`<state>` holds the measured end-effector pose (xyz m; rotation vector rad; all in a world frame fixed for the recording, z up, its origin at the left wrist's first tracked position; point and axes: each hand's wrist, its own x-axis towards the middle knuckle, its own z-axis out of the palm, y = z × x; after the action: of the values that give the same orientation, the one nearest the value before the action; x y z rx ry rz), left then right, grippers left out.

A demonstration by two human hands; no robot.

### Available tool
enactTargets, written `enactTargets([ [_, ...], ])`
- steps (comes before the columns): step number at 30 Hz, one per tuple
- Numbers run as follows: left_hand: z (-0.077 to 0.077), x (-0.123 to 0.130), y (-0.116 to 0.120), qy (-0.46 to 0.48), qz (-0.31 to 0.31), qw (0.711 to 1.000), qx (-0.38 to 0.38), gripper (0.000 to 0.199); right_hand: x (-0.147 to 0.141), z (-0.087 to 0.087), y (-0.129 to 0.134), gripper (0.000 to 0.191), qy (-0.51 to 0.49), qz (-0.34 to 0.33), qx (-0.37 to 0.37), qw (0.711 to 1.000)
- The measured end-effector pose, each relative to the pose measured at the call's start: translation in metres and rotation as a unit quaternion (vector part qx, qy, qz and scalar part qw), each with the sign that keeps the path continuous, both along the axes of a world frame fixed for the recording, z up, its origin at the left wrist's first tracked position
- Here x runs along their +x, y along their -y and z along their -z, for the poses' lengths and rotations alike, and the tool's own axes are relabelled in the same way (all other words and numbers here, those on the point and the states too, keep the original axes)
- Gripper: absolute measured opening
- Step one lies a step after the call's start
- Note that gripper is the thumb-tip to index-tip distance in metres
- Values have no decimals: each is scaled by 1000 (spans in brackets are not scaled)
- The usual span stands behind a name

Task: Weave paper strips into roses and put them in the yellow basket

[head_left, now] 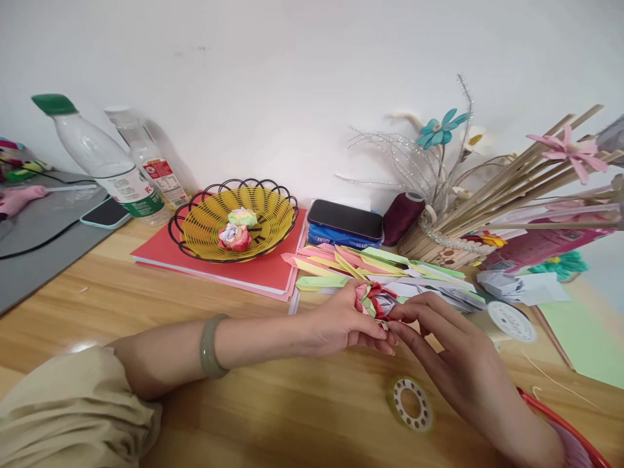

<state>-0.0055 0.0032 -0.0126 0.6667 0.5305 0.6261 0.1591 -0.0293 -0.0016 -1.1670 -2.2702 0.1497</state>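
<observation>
A folded paper flower (374, 300) in red, green, pink and pale lilac is between my two hands, above the table. My left hand (336, 318) is closed around its left side and underside. From the right, the thumb and fingers of my right hand (451, 344) pinch the flower's lower right edge. Just behind the flower lies a pile of folded paper strips (355, 261) in pink, yellow, green and white. Two more paper flowers (236, 237) sit in a yellow woven basket (205, 218) with a black looped rim.
A roll of clear tape (412, 404) and a thread spool (509, 322) lie close to my right hand. Red paper sheets (160, 250) are under the basket. Behind stand two bottles (119, 162), a phone (345, 220) on a blue pack, a maroon thread cone (403, 216) and a stick-filled holder (433, 246).
</observation>
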Motion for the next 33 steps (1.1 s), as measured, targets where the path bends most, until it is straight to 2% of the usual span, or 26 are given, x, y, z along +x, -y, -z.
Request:
enactTargets([
  [7, 2, 0, 1, 4, 11, 1000, 4, 46, 0, -4, 3, 12, 24, -48, 43, 998],
  [10, 2, 0, 2, 2, 18, 1000, -3, 45, 3, -2, 5, 15, 84, -50, 108, 989],
  [13, 3, 0, 2, 20, 35, 999, -2, 36, 7, 2, 5, 23, 139, -44, 174, 974],
  [16, 4, -1, 0, 41, 51, 998, -8, 26, 7, 3, 3, 23, 79, -31, 151, 985],
  [20, 3, -2, -2, 64, 57, 996, -31, 26, 3, -1, 0, 21, -31, -1, 131, 991],
  [27, 1, -3, -2, 64, 60, 996, -11, 26, 1, -3, 1, 21, -15, -32, 129, 991],
  [33, 3, -3, -3, 22, 46, 998, 20, 37, 1, -3, 1, 17, -11, -51, 113, 992],
])
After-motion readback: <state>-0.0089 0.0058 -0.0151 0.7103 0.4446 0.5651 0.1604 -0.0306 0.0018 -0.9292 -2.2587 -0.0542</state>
